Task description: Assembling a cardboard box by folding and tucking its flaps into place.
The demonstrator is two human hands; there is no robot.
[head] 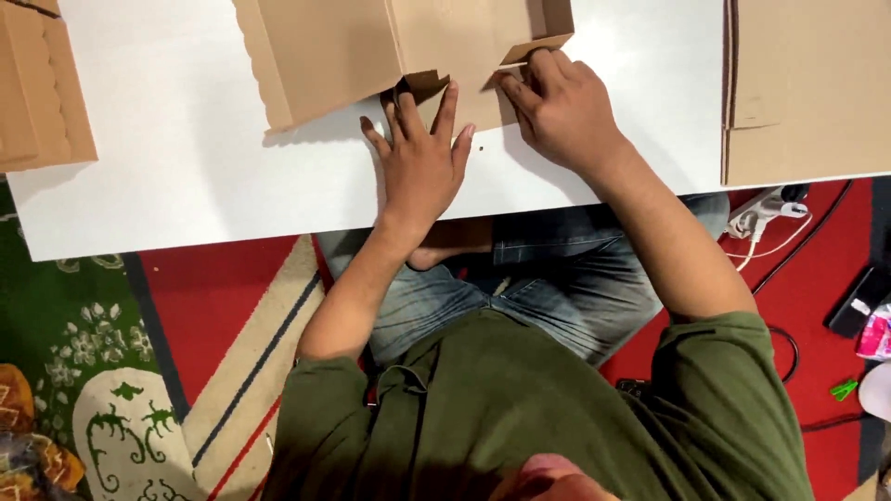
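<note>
Cardboard box runs off frame, hiding left hand's thumb.

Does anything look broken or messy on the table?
Nothing looks broken or spilled. The cardboard box under the left hand and right hand is only half folded, flaps loose. It sits askew on the white table.

Olive-green short-sleeved shirt — faded blue jeans — forearms bare, no rings visible.
</note>
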